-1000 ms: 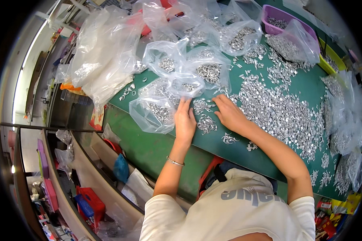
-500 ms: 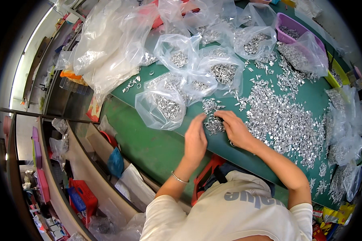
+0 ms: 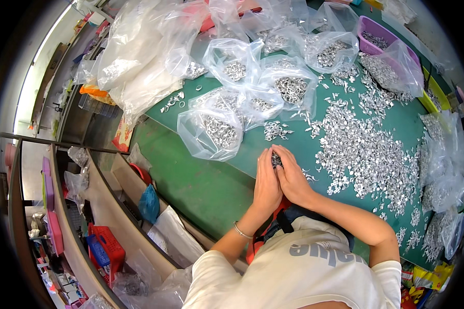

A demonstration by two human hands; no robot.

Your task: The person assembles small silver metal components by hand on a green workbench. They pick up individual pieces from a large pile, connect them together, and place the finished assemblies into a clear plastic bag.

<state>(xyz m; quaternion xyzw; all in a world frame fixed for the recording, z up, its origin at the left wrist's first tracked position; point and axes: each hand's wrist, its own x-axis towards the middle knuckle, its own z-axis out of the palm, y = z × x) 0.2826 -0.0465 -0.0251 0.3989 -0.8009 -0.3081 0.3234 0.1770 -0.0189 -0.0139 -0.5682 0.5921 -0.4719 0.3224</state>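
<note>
My left hand point(image 3: 267, 181) and right hand point(image 3: 294, 180) press together, fingers cupped around a small heap of metal clips point(image 3: 276, 159) on the green worktop point(image 3: 201, 175); beyond lies an open clear bag point(image 3: 211, 131) of clips; farther right, a purple bin point(image 3: 379, 38).

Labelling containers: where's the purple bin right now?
Head view, upper right: the purple bin sits at the green table's far edge, behind a clear bag of metal parts.

Near table point(image 3: 201, 185) edge: left hand point(image 3: 267, 186) and right hand point(image 3: 294, 181) together, metal parts point(image 3: 276, 159) between them.
Right: loose parts pile point(image 3: 368, 154).
Behind hands: filled bags point(image 3: 211, 131).
Far right corner: tub point(image 3: 379, 38).
</note>
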